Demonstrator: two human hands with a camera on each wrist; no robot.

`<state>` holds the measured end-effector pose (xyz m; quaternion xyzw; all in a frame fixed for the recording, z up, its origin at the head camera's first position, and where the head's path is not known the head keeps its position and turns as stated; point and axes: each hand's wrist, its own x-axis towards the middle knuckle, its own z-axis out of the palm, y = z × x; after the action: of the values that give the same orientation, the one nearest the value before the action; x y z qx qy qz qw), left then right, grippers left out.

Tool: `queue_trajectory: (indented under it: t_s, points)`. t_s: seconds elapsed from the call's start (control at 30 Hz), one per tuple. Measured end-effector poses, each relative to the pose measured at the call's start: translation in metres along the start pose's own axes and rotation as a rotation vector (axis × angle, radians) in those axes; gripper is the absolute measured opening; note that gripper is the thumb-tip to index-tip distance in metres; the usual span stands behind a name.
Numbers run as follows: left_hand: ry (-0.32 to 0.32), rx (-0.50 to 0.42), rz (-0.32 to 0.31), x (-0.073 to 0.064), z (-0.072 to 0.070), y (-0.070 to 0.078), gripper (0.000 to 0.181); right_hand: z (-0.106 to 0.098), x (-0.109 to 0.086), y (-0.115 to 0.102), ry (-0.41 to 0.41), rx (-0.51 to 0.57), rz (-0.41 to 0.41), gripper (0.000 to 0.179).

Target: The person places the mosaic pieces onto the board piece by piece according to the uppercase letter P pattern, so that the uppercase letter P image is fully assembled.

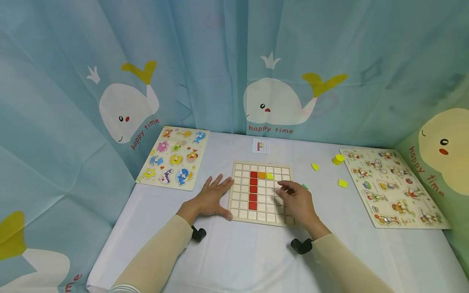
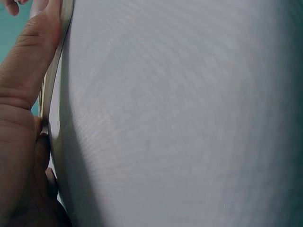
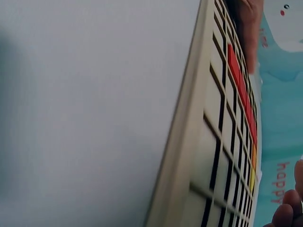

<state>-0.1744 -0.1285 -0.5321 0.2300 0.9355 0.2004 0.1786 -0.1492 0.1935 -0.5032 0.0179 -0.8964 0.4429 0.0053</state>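
A wooden grid board [image 1: 243, 213] lies mid-table. Several red tiles [image 1: 253, 189] form a column on it. An orange tile [image 1: 261, 175] and a yellow piece [image 1: 270, 176] continue to the right from the column's top. My left hand [image 1: 210, 199] rests at the board's left edge, fingers spread; in the left wrist view its thumb [image 2: 29, 59] lies along the board's side. Over the board's right part hovers my right hand [image 1: 298, 202], fingers loosely bent, thumb and forefinger slightly apart with nothing visible between them. A green piece [image 1: 305, 186] shows partly behind that hand.
Behind the board lies a small printed grid card [image 1: 260, 146]. To the right are a rounded yellow piece [image 1: 315, 167], a yellow square [image 1: 342, 183] and a yellow cylinder [image 1: 338, 159]. Knobbed picture puzzles flank the table, one left [image 1: 174, 158], one right [image 1: 393, 187]. Curtains [image 1: 220, 81] enclose the table.
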Motion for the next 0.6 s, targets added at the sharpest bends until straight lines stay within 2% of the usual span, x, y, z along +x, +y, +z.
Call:
queue_trajectory:
  t_s: [0.4, 0.6]
  points:
    - [0.001, -0.003, -0.006, -0.001, 0.000, 0.002, 0.134, -0.029, 0.007, 0.026, 0.059, -0.060, 0.095, 0.040]
    - [-0.002, -0.001, -0.009, -0.001, 0.000, 0.002, 0.134, -0.039, 0.010, 0.041, 0.053, -0.087, 0.134, 0.047]
